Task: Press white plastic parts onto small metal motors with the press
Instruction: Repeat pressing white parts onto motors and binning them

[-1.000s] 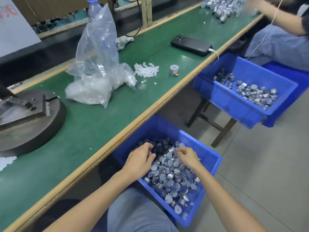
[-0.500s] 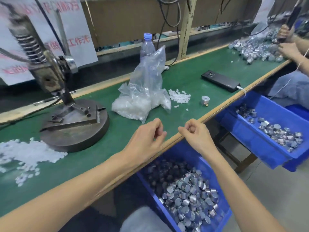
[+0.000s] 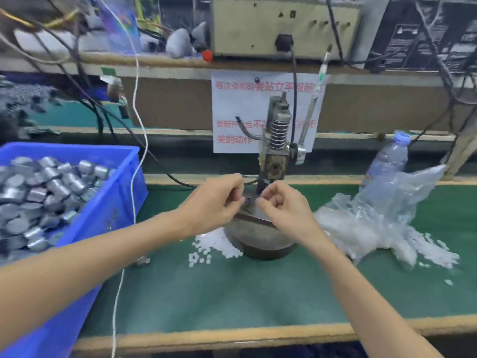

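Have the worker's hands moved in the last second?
Yes. The left hand and right hand rose from below the table edge and reached forward to the press base.

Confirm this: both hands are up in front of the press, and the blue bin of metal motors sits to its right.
Not right. The head view shows the blue bin of metal motors to the left of the press, not its right. The left hand and right hand are indeed up in front of the press.

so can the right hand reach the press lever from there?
Probably yes: the right hand is over the press base, the lever stands just behind, nothing between. Its fingers are curled; contents unclear.
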{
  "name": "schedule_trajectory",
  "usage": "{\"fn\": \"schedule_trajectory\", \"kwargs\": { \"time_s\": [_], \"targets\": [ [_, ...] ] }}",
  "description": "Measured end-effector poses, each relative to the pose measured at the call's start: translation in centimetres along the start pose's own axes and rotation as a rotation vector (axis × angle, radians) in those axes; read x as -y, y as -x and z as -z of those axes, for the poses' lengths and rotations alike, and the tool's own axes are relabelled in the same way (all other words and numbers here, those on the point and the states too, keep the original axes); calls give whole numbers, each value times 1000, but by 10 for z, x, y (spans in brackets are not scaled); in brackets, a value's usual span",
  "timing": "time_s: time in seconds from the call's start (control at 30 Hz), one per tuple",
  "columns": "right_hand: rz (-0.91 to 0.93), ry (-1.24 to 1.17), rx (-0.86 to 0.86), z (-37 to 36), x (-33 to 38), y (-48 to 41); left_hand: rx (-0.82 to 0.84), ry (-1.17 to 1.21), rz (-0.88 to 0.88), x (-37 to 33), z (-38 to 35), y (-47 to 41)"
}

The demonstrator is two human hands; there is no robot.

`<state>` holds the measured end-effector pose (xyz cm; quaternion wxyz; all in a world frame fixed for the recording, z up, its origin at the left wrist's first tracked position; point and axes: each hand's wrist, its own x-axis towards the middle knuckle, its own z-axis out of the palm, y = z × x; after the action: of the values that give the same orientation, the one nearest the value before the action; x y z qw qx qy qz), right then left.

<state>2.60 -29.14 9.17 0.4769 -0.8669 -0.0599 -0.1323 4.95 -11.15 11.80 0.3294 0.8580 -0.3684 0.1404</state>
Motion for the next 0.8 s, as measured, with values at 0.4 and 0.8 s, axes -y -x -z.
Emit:
{"fn": "schedule_trajectory", "kwargs": {
  "time_s": [0.4, 0.8],
  "targets": [
    [406, 95, 334, -145, 116, -72, -332, -222, 301, 80, 145, 82],
    [554, 112, 578, -265, 184, -72, -106, -460, 871, 166, 206, 156]
  ]
}}
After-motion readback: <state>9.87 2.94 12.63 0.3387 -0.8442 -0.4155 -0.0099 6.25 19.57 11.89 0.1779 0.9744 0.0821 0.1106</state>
